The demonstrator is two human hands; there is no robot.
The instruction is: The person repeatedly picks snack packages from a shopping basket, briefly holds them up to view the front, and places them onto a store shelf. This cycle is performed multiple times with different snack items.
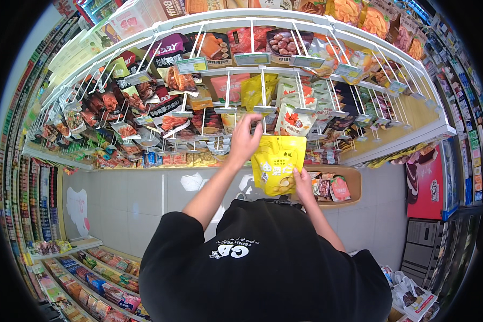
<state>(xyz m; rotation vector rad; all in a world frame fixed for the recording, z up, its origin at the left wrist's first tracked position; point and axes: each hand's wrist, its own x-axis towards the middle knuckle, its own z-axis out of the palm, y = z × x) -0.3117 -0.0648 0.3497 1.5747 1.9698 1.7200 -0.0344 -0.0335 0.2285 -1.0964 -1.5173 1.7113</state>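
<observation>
A yellow snack pouch (279, 161), with chestnut kernels pictured on its front, is gripped at its lower right edge by my right hand (304, 183). My left hand (246, 135) is raised just beyond the pouch's upper left corner, its fingers curled towards the rack; whether anything is between them cannot be made out. Right above the fingertips, similar yellow pouches (258, 91) hang on a metal hook. Beside them on the right hang white pouches with a red maple leaf (296, 120), and on the left a pink pouch (229, 86).
White wire hooks with price tags (191, 65) jut out from the curved display rack (406, 139). An open cardboard box (356, 183) holding snack pouches stands on the floor at right. A red freezer (424, 185) is farther right. Stocked shelves (92, 281) lie at lower left.
</observation>
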